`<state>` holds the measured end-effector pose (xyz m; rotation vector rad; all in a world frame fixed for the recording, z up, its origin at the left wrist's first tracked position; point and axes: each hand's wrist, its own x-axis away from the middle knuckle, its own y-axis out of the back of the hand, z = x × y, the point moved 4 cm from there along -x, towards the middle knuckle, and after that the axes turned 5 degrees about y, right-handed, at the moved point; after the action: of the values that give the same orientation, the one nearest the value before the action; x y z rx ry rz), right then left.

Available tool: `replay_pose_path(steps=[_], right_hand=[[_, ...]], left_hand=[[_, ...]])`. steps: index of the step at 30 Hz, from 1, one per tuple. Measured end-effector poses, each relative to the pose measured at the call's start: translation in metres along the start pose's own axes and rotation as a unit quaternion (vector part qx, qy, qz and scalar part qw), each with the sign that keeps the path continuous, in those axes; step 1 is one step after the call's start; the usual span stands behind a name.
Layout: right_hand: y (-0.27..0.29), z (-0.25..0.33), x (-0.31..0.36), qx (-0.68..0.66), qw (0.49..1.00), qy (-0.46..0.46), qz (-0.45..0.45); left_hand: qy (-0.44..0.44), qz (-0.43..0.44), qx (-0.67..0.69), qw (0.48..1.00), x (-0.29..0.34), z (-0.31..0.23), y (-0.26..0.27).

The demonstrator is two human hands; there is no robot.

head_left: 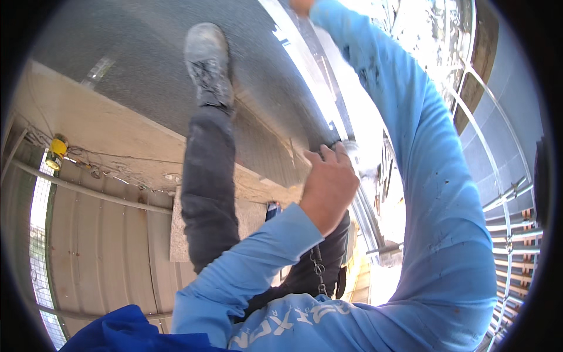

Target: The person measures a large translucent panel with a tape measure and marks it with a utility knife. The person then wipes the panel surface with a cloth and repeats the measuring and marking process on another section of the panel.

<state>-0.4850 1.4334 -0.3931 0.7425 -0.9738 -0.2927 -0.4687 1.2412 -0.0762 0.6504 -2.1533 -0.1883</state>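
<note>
My left hand (331, 190) reaches forward over my lap, fingers apart. Its fingertips rest at the edge of a long, pale metal strip (308, 64) that runs from the top of the view down past the hand. Of my right hand (302, 6) only a small piece shows at the top edge, by the far end of that strip; its fingers are out of the picture. The right arm, in a light blue sleeve, stretches far forward.
My leg, in a grey lace-up boot (208, 61), stands on the dark grey surface (135, 35). A yellow can-like object (57, 151) lies at the left among wires. Beige corrugated panels (105, 234) are at lower left, metal bars (487, 141) at right. A metal chain (319, 273) hangs at my waist.
</note>
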Motion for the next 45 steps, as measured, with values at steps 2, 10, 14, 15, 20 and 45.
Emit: replay_pose_path(steps=[2, 10, 14, 15, 20, 45], right_hand=[[-0.055, -0.053, 0.093, 0.037, 0.998, -0.005, 0.052], [-0.24, -0.197, 0.481, -0.053, 0.917, -0.239, 0.316], [-0.308, -0.247, 0.579, -0.027, 0.89, -0.277, 0.362], [-0.304, -0.251, 0.59, -0.017, 0.886, -0.284, 0.367], [-0.273, -0.242, 0.55, -0.013, 0.894, -0.251, 0.372], [0.121, 0.114, -0.189, -0.005, 0.994, -0.012, -0.111]], left_hand=[[-0.007, 0.009, -0.012, 1.0, -0.004, -0.013, -0.022], [-0.011, 0.087, -0.083, 0.993, -0.019, -0.042, -0.111], [-0.013, 0.115, -0.118, 0.986, -0.035, -0.049, -0.144], [-0.02, 0.122, -0.128, 0.984, -0.038, -0.052, -0.153], [-0.012, 0.138, -0.074, 0.988, -0.046, -0.055, -0.173], [-0.065, -0.001, 0.079, 0.995, 0.014, -0.001, -0.014]])
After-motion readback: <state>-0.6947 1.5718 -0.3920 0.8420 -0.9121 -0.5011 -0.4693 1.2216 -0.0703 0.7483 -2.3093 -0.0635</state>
